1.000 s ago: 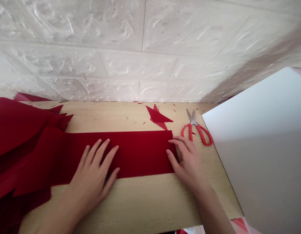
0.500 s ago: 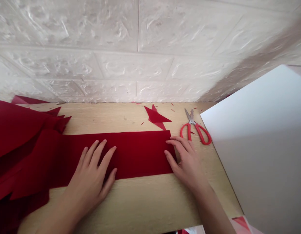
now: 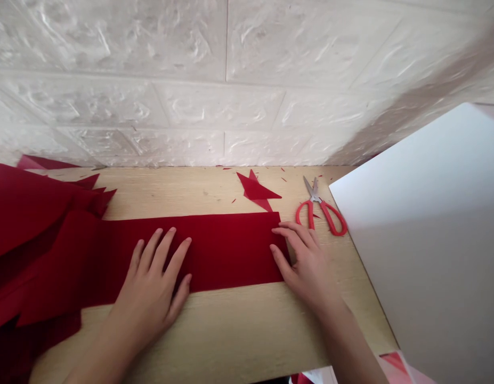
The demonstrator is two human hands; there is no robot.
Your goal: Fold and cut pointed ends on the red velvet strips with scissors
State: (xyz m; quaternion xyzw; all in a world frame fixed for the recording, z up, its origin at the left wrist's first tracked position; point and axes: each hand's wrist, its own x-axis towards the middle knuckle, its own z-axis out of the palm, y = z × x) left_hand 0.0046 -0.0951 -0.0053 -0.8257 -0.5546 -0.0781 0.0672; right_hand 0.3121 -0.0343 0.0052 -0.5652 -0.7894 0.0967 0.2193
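Observation:
A long strip of dark red velvety fabric (image 3: 231, 250) lies flat across the wooden tabletop. Over its left half my left hand (image 3: 153, 280) rests with fingers spread on the cloth. My right hand (image 3: 305, 261) is at the strip's right end, its fingertips touching the short edge and the thumb apart from the fingers. Just beyond that hand lie scissors (image 3: 318, 205) with red handles, blades slightly parted. Red fabric scraps (image 3: 258, 189) with pointed ends lie behind the strip.
A heap of red fabric pieces (image 3: 34, 234) covers the left side. At the right stands a large white panel (image 3: 426, 229). A white textured brick-pattern wall (image 3: 183, 106) runs along the back of the wooden table (image 3: 239, 330). Tiny red snippets dot its far edge.
Both hands stay in the same places on the fabric. The whole view has shifted very slightly.

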